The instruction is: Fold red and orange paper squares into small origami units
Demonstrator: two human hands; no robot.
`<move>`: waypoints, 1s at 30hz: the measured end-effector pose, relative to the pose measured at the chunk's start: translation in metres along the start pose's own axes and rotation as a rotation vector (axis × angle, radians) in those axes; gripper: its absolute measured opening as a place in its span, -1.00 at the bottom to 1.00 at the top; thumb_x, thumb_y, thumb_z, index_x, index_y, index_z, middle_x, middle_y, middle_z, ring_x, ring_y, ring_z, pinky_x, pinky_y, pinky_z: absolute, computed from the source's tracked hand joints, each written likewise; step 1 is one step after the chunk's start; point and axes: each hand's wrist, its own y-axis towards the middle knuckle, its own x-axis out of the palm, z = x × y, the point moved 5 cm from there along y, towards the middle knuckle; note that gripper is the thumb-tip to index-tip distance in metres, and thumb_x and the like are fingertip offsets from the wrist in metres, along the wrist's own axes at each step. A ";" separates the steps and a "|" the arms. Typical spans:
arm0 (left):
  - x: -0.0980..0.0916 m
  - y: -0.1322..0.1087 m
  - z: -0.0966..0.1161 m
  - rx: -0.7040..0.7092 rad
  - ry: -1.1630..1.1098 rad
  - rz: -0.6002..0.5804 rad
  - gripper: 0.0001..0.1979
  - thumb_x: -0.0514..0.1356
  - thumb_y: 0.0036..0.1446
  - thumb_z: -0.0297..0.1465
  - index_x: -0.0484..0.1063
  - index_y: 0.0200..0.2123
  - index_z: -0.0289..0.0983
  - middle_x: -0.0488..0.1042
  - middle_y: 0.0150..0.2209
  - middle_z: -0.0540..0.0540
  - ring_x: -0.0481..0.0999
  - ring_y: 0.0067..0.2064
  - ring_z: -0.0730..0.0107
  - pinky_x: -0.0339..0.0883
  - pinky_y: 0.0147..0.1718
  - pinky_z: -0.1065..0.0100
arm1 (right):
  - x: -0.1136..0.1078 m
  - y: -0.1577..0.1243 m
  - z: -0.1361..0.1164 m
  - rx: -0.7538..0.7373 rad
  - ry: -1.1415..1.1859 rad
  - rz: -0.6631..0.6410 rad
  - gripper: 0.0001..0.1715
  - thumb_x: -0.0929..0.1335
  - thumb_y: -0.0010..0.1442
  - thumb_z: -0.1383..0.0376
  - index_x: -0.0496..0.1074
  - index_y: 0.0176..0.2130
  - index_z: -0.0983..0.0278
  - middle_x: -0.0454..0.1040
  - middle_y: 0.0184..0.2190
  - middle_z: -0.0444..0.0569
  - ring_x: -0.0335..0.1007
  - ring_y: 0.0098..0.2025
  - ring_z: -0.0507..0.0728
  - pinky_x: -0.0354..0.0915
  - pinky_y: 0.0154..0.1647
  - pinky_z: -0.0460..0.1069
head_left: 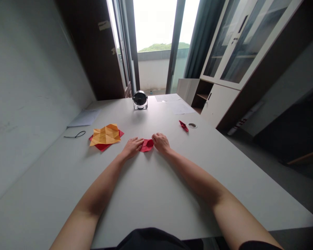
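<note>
No text, label, brand, number or sign can be read. On the pale sheets (184, 107) at the table's (151, 198) far end, no print can be made out.

A plain black garment (152, 239) shows its rounded outline at six o'clock. Between four and five o'clock, a black short sleeve (259, 245) ends above the elbow of the right arm (195, 177). Left hand (132, 147) and right hand (161, 141) are bare.

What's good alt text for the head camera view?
A person's left-hand grip and right-hand grip handle folded red paper on a white table. Creased orange paper lies to the left, a red folded piece to the right.
</note>
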 end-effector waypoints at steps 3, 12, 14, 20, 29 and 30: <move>-0.002 0.000 0.001 -0.010 0.004 0.007 -0.53 0.01 0.32 -0.28 0.27 0.27 -0.03 0.25 0.31 0.00 0.21 0.31 0.08 0.08 0.27 -0.02 | 0.000 0.000 -0.003 0.015 0.043 -0.001 -0.61 0.12 0.44 0.19 0.46 -0.14 0.20 0.53 -0.21 0.03 0.37 -0.14 0.16 0.13 -0.08 -0.01; 0.000 -0.001 0.003 0.018 0.014 -0.003 -0.53 0.01 0.33 -0.22 0.25 0.28 -0.01 0.19 0.35 0.02 0.12 0.35 0.07 0.04 0.28 0.00 | 0.013 0.000 -0.002 -0.071 0.126 -0.033 -0.59 0.39 0.22 0.06 0.42 0.00 0.20 0.54 -0.13 0.01 0.41 -0.09 0.16 0.19 -0.08 -0.02; 0.000 -0.001 0.003 0.013 0.015 -0.006 -0.53 0.00 0.33 -0.21 0.26 0.28 -0.02 0.19 0.35 0.02 0.12 0.35 0.05 0.04 0.28 -0.01 | 0.016 0.001 -0.002 -0.084 0.116 -0.048 -0.62 0.40 0.21 0.12 0.43 0.00 0.20 0.54 -0.12 0.01 0.41 -0.07 0.17 0.18 -0.05 -0.01; -0.002 -0.001 0.003 -0.003 0.000 0.003 -0.54 0.01 0.33 -0.19 0.29 0.27 -0.02 0.22 0.33 0.01 0.16 0.33 0.06 0.05 0.28 0.00 | 0.016 0.004 0.003 -0.044 0.166 -0.063 -0.73 0.33 0.24 0.29 0.44 -0.04 0.17 0.55 -0.16 -0.05 0.41 -0.14 0.12 0.19 -0.10 -0.04; -0.004 -0.001 0.003 0.001 -0.054 0.064 -0.57 0.11 0.27 -0.23 0.40 0.19 -0.06 0.34 0.26 0.00 0.25 0.28 0.09 0.12 0.26 0.05 | 0.009 0.007 0.016 0.083 0.157 -0.067 -0.70 0.28 0.23 0.40 0.48 -0.09 0.17 0.56 -0.26 -0.10 0.40 -0.22 0.09 0.17 -0.19 -0.06; -0.005 -0.001 0.003 0.003 -0.063 0.074 -0.58 0.11 0.26 -0.24 0.41 0.17 -0.06 0.35 0.25 0.01 0.26 0.27 0.10 0.12 0.26 0.05 | 0.008 0.007 0.016 0.088 0.151 -0.064 -0.72 0.27 0.25 0.39 0.48 -0.10 0.17 0.55 -0.25 -0.09 0.40 -0.21 0.09 0.17 -0.18 -0.06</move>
